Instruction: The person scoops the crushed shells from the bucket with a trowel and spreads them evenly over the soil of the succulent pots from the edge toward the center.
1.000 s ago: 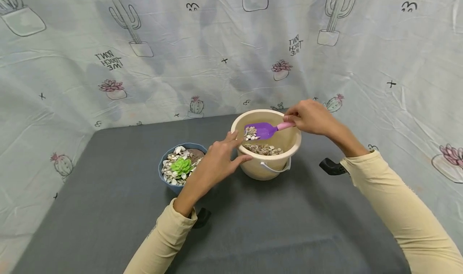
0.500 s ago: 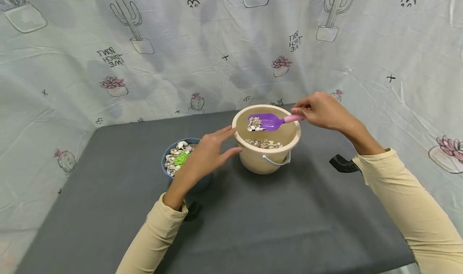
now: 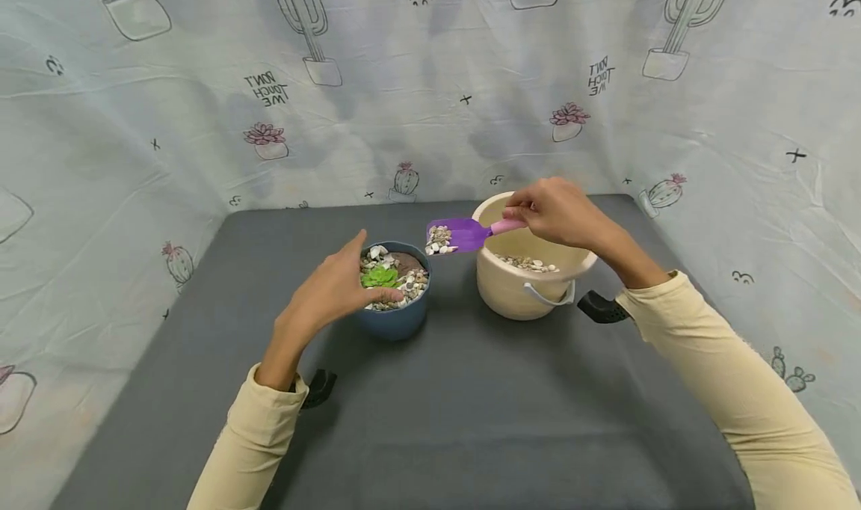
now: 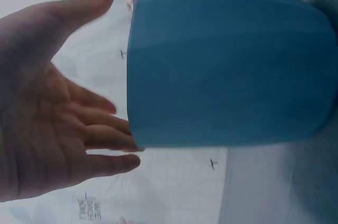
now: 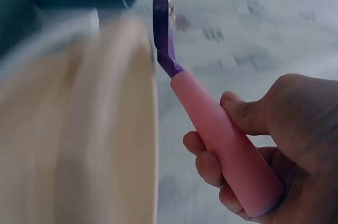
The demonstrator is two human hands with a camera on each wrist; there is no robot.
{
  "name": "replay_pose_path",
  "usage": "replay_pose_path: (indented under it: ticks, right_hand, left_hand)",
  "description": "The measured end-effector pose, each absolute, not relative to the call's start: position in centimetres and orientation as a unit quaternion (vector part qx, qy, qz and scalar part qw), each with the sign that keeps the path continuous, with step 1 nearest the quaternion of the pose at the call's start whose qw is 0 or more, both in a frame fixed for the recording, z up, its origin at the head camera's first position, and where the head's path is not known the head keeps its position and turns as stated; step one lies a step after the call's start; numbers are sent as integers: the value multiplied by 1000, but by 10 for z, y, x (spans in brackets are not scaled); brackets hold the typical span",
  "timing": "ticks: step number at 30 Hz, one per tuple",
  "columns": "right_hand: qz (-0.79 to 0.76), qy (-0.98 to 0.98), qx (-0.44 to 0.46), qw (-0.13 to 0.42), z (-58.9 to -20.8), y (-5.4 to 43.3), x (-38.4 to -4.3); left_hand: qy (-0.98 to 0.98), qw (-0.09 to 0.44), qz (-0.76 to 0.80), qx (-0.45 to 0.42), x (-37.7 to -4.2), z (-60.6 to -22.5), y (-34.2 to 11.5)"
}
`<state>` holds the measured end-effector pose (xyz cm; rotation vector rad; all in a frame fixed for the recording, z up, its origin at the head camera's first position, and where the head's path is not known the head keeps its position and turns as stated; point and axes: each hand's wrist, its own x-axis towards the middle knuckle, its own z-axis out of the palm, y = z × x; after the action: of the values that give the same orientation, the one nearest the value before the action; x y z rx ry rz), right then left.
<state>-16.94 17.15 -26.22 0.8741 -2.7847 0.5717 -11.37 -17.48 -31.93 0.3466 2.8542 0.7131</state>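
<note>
My right hand (image 3: 561, 214) grips the pink handle of a purple toy shovel (image 3: 468, 235); the right wrist view shows fingers and thumb curled round that handle (image 5: 219, 134). Small shells and pebbles (image 3: 440, 239) lie on the blade, which is held level between the two containers. My left hand (image 3: 329, 284) is spread at the left side of a blue pot (image 3: 397, 323), thumb over its near rim. Inside the pot are a green succulent (image 3: 380, 277), shells and a brown patch. In the left wrist view the fingers extend beside the pot wall (image 4: 227, 65).
A cream bucket (image 3: 514, 293) with a white handle (image 3: 548, 297) stands right of the pot, below my right hand, with shells and pebbles (image 3: 528, 264) at its bottom. Both stand on a grey tabletop (image 3: 471, 405). A cactus-print cloth (image 3: 430, 84) hangs behind and at the sides.
The loaded shovel has moved left, from over the bucket to beyond its left rim, near the pot. My left hand has gone from the bucket rim to the pot's left side.
</note>
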Motion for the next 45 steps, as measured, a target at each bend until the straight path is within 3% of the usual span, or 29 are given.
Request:
replay_pose_path:
  ticks: [7,17,24,28,36,39,45]
  right_hand:
    - [137,-935,313,99,-268,130,-172]
    - [5,-878,382,288,-279,113,-161]
    - [-33,-826,397,397,-276,113,-158]
    - [-4,-809,398,432,-270,119,-153]
    - [52,-861,334,380,-246,173,-140]
    - [30,-890,299,342,-237,204,-137]
    - [-67,-941,263,201,-249,221,-149]
  left_hand:
    - [958,126,220,137,-111,-328,-171]
    - [958,124,222,131,-110,-332,-169]
    - [959,113,227,124,-111,-332,-168]
    - [962,104,225,115,-107,-332,-167]
    - [987,24,126,92,-87,-336,-155]
    - [990,33,112,82,-85,-334,-150]
    - [972,28,161,168,-91,-325,-125]
